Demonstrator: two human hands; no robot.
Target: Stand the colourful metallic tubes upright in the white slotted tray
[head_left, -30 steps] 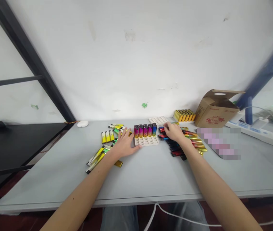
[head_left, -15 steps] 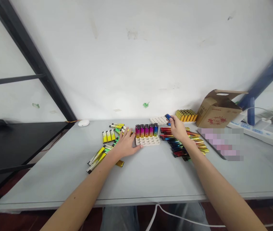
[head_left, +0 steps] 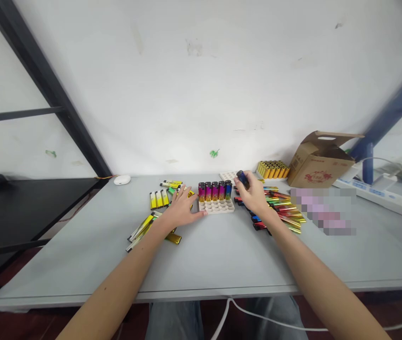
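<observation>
A dark blue lighter (head_left: 242, 178) is pinched in my right hand (head_left: 254, 192), raised above the right-hand pile of coloured lighters (head_left: 289, 215). My left hand (head_left: 181, 209) is spread, its thumb at the near left corner of the white tray (head_left: 217, 207). Purple-and-orange lighters (head_left: 208, 191) stand upright in the back holes of that tray, with a blue lighter (head_left: 228, 191) at their right end. The front holes show bare. Under and around my left hand lie yellow and green lighters (head_left: 158, 199), partly hidden by it.
Another white tray (head_left: 227, 175) lies behind by the wall. Beside it stands a block of upright golden lighters (head_left: 273, 170). An open cardboard box (head_left: 319, 163), a blurred flat object (head_left: 323, 212) and a power strip (head_left: 374, 191) are to the right. A white case (head_left: 122, 180) sits at the back left.
My right hand has moved slightly left toward the tray, and the blue lighter in it has turned to a steeper tilt. My left hand stays spread at the tray's left side.
</observation>
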